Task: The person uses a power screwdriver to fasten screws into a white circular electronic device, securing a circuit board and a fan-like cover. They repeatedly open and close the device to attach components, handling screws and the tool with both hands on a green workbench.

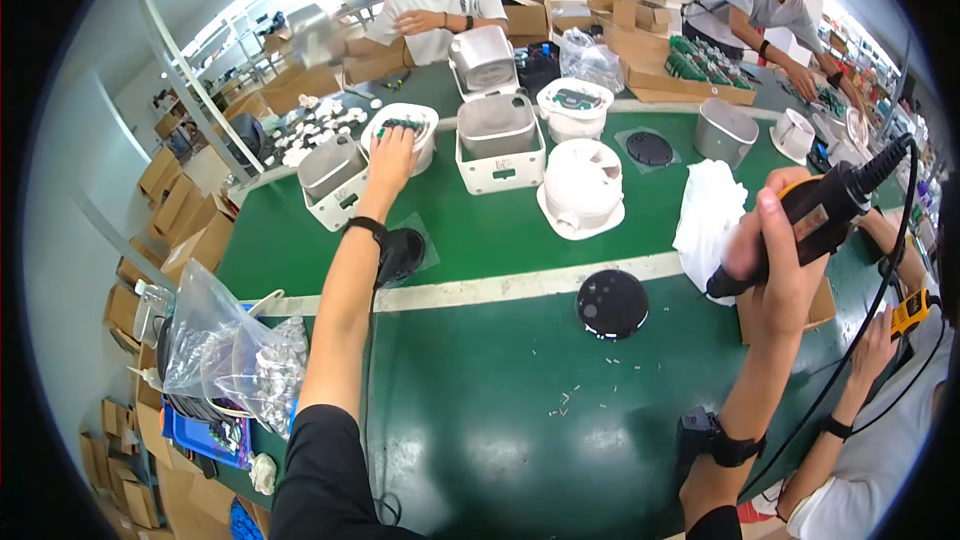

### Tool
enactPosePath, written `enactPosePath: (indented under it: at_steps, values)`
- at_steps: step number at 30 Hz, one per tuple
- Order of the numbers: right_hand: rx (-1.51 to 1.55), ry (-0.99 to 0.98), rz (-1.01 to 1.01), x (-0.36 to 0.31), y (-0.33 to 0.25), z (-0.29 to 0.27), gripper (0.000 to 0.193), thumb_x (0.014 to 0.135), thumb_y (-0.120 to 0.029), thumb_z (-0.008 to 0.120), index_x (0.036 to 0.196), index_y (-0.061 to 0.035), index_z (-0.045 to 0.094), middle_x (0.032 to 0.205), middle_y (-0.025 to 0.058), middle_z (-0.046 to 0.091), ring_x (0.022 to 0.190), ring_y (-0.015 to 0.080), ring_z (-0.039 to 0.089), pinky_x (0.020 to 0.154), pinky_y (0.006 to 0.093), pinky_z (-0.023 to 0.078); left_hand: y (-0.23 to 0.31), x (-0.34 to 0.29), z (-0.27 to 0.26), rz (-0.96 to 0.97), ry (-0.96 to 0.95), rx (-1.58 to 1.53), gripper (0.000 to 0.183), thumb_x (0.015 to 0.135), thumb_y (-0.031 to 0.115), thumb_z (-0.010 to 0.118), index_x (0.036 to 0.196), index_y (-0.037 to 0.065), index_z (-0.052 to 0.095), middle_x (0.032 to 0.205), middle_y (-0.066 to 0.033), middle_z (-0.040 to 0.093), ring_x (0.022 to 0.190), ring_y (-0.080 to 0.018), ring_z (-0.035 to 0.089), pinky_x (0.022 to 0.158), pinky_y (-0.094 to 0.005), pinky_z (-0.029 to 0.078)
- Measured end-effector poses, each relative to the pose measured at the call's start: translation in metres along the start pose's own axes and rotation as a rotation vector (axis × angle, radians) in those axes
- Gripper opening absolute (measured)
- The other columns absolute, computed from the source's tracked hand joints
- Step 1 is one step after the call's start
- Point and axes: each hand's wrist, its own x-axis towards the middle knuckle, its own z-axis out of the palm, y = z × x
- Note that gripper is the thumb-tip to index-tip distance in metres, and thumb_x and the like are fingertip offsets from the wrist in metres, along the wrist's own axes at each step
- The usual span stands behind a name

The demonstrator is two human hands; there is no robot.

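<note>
My left hand (393,155) reaches to the far left, its fingers closed at a green circuit board (403,128) in the top of a white plastic housing (424,147); the fingertips are partly hidden. My right hand (785,250) is wrapped round a black corded electric screwdriver (822,215), raised over the right side of the table. A black round cover (612,304) lies on the near part of the green table (480,420), with several small screw-like pieces (565,402) scattered near it. Below my left hand, a black round part (402,252) rests on a clear plastic sheet.
White and grey housings (497,130) stand along the far side, with another white housing (582,188) nearer. Right of them lies a white bag (708,215). Plastic bags of parts (262,360) sit at the left edge. A co-worker's hand (875,345) holds a yellow tool at right; two people work opposite.
</note>
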Motion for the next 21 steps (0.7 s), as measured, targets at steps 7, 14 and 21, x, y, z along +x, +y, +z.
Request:
enactPosePath:
  at_steps: [7,14,21]
  values:
    - [0.027,-0.051,0.012,-0.006,-0.001,0.014,0.018,0.097,-0.013,0.068,0.102,-0.0023,0.054,0.056,0.0015,0.048,0.043,0.01,0.045,0.042,0.0262,0.04,-0.03,0.0,-0.073,-0.142,0.108,-0.52,0.034,0.103,0.032,0.059,0.097,-0.001,0.061,0.095,-0.0252,0.063,0.089,-0.0411,0.062,0.08,-0.0478,0.048]
    - [0.261,-0.222,0.116,-0.022,-0.012,0.044,0.024,0.104,-0.025,0.055,0.102,-0.0016,0.053,0.051,0.002,0.042,0.039,0.0113,0.039,0.041,0.0283,0.037,0.072,-0.167,-0.257,0.577,0.069,-0.437,0.017,0.081,0.007,0.067,0.094,0.001,0.056,0.091,-0.0161,0.057,0.084,-0.0358,0.058,0.076,-0.0464,0.049]
    - [0.303,-0.33,0.25,-0.065,-0.03,0.101,0.032,0.112,-0.034,0.032,0.115,-0.0061,0.047,0.053,-0.0025,0.038,0.042,0.0091,0.035,0.043,0.0254,0.037,0.114,-0.25,-0.316,0.557,-0.185,-0.929,0.062,0.071,0.033,0.086,0.118,0.004,0.057,0.117,-0.0195,0.061,0.114,-0.0379,0.058,0.1,-0.0506,0.048]
